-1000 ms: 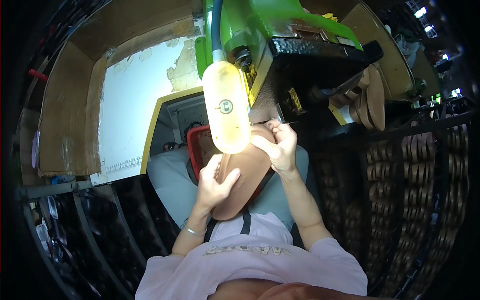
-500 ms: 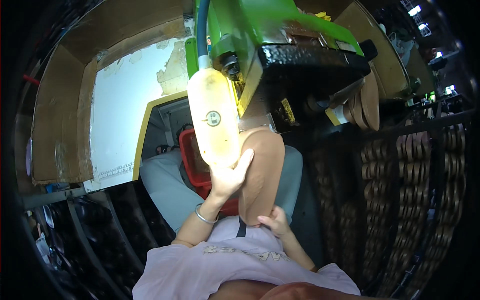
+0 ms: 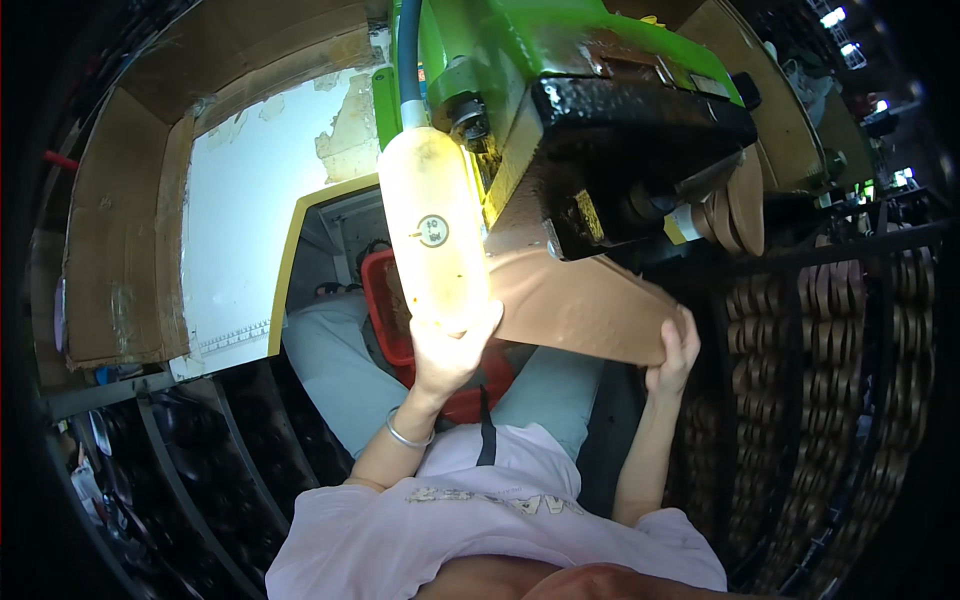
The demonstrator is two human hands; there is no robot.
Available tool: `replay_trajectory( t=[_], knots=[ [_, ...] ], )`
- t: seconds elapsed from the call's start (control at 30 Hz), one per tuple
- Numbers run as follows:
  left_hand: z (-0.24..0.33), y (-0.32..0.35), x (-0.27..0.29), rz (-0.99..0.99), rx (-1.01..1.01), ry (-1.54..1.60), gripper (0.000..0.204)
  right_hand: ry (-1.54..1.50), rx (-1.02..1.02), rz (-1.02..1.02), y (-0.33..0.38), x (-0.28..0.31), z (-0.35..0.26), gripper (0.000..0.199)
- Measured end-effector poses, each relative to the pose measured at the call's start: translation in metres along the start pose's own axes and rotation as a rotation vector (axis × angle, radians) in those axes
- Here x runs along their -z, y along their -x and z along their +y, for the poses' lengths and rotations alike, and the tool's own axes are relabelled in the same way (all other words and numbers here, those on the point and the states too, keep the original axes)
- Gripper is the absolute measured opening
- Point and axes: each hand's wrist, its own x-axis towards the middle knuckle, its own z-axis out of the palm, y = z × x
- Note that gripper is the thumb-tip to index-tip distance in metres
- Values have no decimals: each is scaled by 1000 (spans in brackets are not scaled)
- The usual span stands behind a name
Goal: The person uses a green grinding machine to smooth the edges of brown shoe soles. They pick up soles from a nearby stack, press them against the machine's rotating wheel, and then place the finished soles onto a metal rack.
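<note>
A large tan shoe insole (image 3: 590, 308) lies slantwise under the head of a green and black machine (image 3: 640, 130). My right hand (image 3: 673, 350) grips its right end, fingers over the top surface. At its left end, my left hand (image 3: 450, 345) is closed on the edge, with the thumb pointing up. A glowing, elongated work lamp (image 3: 432, 225) hangs in front of the left fingertips and hides part of them. The insole's far edge disappears beneath the machine.
Several tan insoles (image 3: 740, 215) hang at the machine's right side. A white worktop (image 3: 235, 210) with a cardboard surround (image 3: 125, 230) stands at left. Between my knees sits a red bin (image 3: 385, 300). Racks of brown soles (image 3: 830, 320) fill the right; dark racks (image 3: 190, 440) stand lower left.
The insole has swung from pointing at my body to lying toward the right. My right hand has moved up and right with its end; the left hand stays near the lamp.
</note>
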Motion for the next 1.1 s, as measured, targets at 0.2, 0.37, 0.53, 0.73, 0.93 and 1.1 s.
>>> replay_trajectory(
  t=[0.2,0.37,0.53,0.73,0.93,1.1],
  knots=[
    [15,2,19,53,1,75,35,78,64,-177,-63,-38,-34,39],
    [26,16,54,139,-40,14,34,-5,68,-418,-77,-80,-34,37],
    [8,39,115,170,-76,-163,36,-6,104,-553,-57,-115,-23,35],
    [36,66,139,64,368,40,41,110,109,-643,-36,-147,-34,39],
    [-22,108,146,-202,528,-14,48,65,28,-620,-23,-179,-34,50],
    [-56,120,79,-236,623,104,37,171,209,-494,-14,-192,-29,46]
  ],
)
